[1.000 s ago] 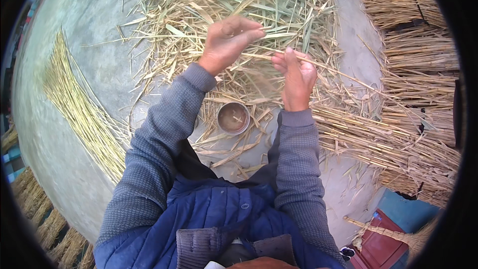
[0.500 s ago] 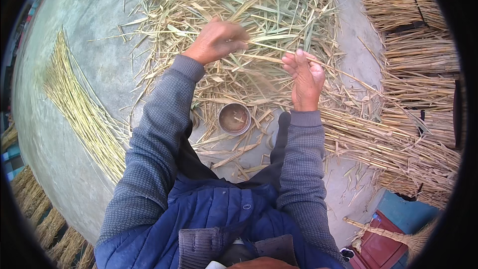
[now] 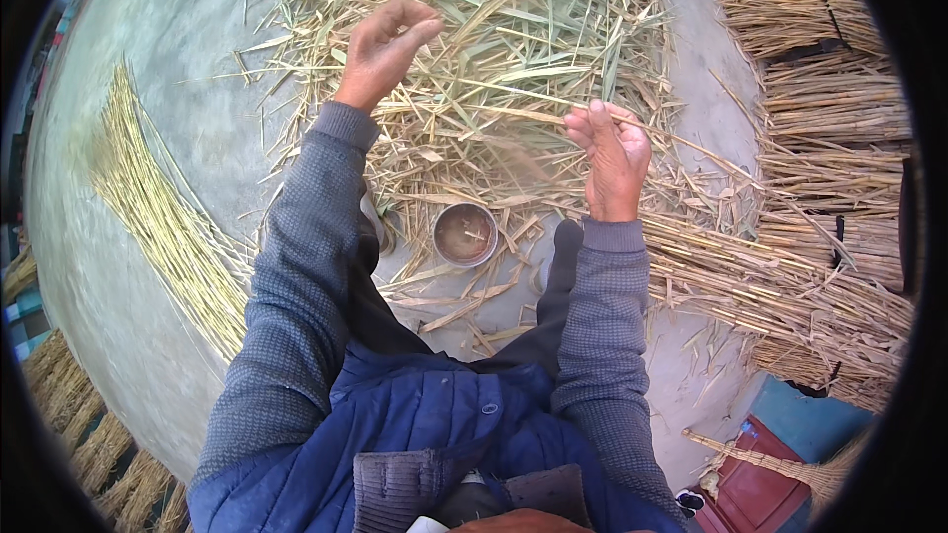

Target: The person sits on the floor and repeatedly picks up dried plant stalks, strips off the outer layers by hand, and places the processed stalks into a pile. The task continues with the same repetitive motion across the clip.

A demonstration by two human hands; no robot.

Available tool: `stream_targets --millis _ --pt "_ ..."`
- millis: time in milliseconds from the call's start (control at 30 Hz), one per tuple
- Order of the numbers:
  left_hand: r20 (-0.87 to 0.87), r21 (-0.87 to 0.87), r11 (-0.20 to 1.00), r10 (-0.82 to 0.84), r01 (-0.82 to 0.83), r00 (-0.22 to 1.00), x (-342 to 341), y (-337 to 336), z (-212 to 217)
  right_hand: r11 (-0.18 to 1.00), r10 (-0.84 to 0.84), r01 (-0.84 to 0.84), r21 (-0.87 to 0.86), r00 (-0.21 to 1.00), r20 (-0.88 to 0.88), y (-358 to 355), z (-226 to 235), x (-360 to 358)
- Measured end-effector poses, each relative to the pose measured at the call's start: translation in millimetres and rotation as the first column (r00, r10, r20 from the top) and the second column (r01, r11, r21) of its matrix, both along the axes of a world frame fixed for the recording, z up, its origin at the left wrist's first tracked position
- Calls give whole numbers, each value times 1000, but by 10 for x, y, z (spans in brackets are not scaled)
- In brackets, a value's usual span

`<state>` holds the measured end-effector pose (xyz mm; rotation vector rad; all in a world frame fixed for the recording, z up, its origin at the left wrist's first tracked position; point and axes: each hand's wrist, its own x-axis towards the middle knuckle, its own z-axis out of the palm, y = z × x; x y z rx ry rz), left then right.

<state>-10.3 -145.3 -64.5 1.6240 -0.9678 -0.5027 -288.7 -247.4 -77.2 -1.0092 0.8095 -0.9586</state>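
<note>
A long, thin reed stalk (image 3: 691, 145) is pinched between the thumb and fingers of my right hand (image 3: 614, 163). Its left end points over the leaf pile, while the other end slants down toward the reeds on the right. My left hand (image 3: 383, 51) is up over the left part of the pile, apart from the stalk. Its thumb and fingers come together; whether a leaf strip is between them I cannot make out. Beneath both hands spreads a heap of stripped dry and green leaves (image 3: 513, 30).
A round metal bowl (image 3: 465, 235) sits on the concrete floor between my feet. Pale clean stalks (image 3: 173, 217) lie at left. Unstripped reeds (image 3: 750, 281) lie at right, beside stacked tied bundles (image 3: 829, 99). A straw broom (image 3: 770, 467) crosses a red object (image 3: 755, 498) at lower right.
My left hand has moved up and to the left, away from the stalk. The right hand keeps its hold and has shifted only slightly to the right.
</note>
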Motion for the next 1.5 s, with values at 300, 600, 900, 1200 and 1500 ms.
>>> stream_targets --millis 300,600,900,1200,1500 --pt "680 150 946 -309 286 665 -265 -5 -70 1000 7 -8 25 1000 27 -70 16 -48" --pt "319 153 897 -442 414 839 -448 -28 6 992 112 -110 -58 993 24 -25 11 23" --pt "-40 76 933 -350 352 936 -687 -199 -168 983 167 -167 -74 986 1 72 94 116" --pt "-354 -206 956 126 -209 927 -45 -70 143 997 69 -70 -19 996 -59 25 27 -21" --pt "718 82 942 -282 325 637 -643 -221 -207 995 75 -79 54 995 67 45 -47 74"
